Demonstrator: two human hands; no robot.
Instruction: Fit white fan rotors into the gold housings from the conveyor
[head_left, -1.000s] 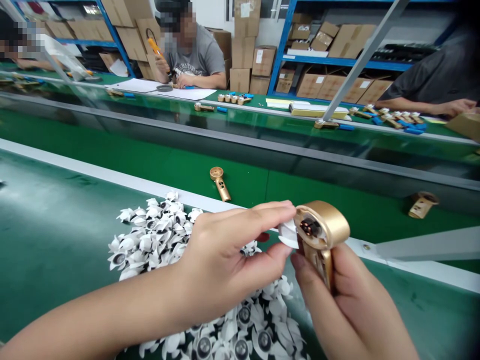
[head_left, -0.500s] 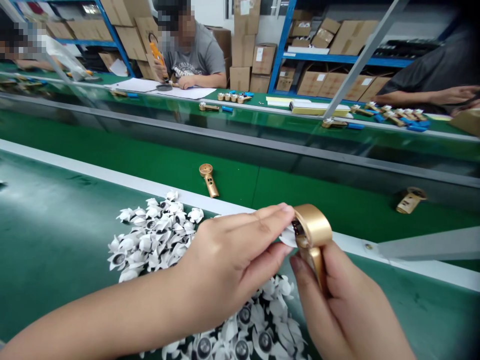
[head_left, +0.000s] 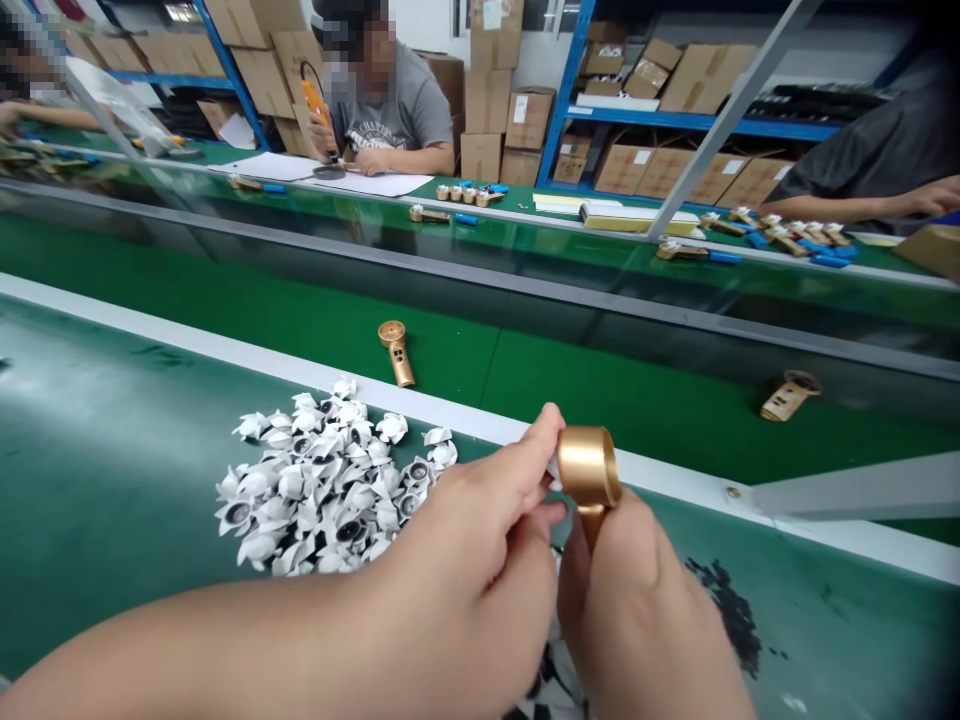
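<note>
Head view, gold round-headed casing, between left hand, right hand

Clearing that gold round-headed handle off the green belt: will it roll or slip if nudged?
The gold handle probably won't roll far: its shank lies flat, though the round head may let it pivot. The glossy finish may feel slippery, and the hollow-looking head suggests fairly light.

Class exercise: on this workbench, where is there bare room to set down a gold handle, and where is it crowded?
Bare green mat lies left of the white petal-shaped pieces, below the white rail. Another patch lies right of the right hand, though dark specks dot it. Crowded: around the pile and the held gold handle.
</note>
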